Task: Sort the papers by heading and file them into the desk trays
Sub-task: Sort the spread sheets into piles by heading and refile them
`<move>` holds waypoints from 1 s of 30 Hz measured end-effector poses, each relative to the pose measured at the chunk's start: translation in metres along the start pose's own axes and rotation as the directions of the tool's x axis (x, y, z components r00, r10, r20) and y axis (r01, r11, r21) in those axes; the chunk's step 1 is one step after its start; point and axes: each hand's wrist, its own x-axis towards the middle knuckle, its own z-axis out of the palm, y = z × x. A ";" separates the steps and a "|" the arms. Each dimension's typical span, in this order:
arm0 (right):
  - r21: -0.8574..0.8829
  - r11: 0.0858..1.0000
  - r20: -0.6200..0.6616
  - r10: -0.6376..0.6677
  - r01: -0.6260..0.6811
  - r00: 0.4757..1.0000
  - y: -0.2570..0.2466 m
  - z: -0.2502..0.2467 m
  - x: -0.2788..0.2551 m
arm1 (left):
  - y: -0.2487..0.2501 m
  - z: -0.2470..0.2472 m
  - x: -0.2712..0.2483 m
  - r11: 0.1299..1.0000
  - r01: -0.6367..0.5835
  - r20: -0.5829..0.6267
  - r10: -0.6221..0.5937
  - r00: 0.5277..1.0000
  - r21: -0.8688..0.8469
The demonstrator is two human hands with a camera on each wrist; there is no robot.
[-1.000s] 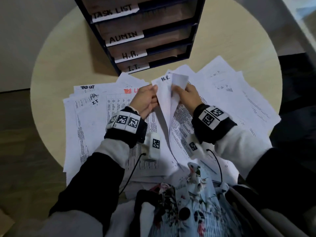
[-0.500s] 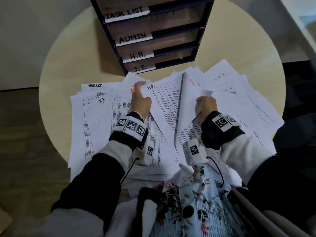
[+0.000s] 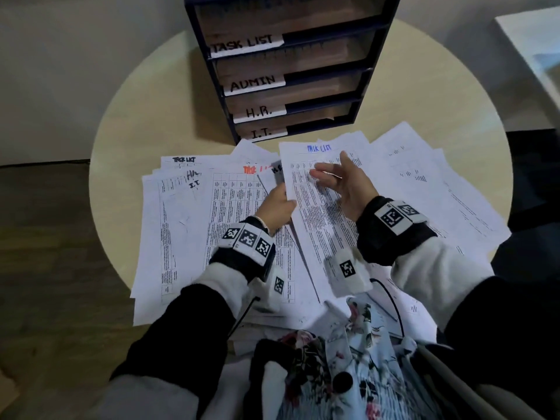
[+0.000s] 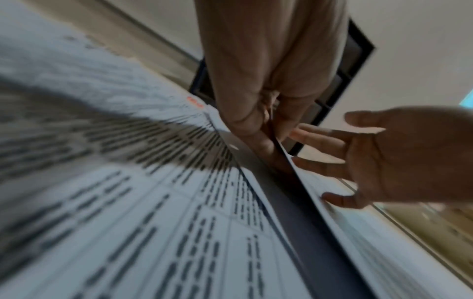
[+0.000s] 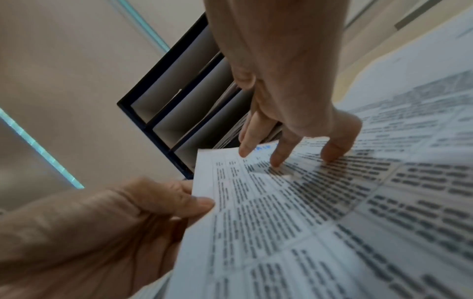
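A printed sheet with a blue TASK LIST heading point(image 3: 321, 213) lies on top of the paper spread on the round table. My left hand point(image 3: 277, 206) pinches its left edge between thumb and fingers, which the left wrist view point(image 4: 266, 139) and the right wrist view point(image 5: 179, 202) also show. My right hand point(image 3: 345, 183) is open over the upper part of the sheet, and its straight fingertips point(image 5: 279, 159) touch the print. The dark desk tray stack point(image 3: 327, 74) stands behind the papers. Its labels read TASK LIST point(image 3: 247, 45), ADMIN, H.R. and I.T. from top to bottom.
Several more sheets fan out across the table point(image 3: 145, 110). A red-headed table sheet point(image 3: 239, 201) lies under my left hand, sheets with black headings point(image 3: 185, 160) at the left, and a loose pile point(image 3: 439, 192) at the right. Some papers overhang the near edge.
A second ago both hands held a folded sheet upright. The right hand then turned a sheet over. Now that sheet lies face up, the left hand pinches its edge and the right hand has opened.
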 end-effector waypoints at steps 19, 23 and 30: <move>-0.164 0.891 -0.234 -0.452 0.424 0.861 -0.036 -0.040 -0.011 | 0.051 -0.070 -0.013 0.888 -0.274 -0.448 0.088 0.890 -0.370; -0.067 0.856 -0.178 -0.516 0.513 0.838 -0.052 -0.030 -0.030 | 0.074 -0.089 -0.012 0.850 -0.343 -0.446 0.147 0.883 -0.400; -0.013 0.884 0.031 -0.468 0.468 0.883 -0.063 -0.031 -0.060 | 0.107 -0.115 0.016 0.878 -0.261 -0.516 0.019 0.857 -0.401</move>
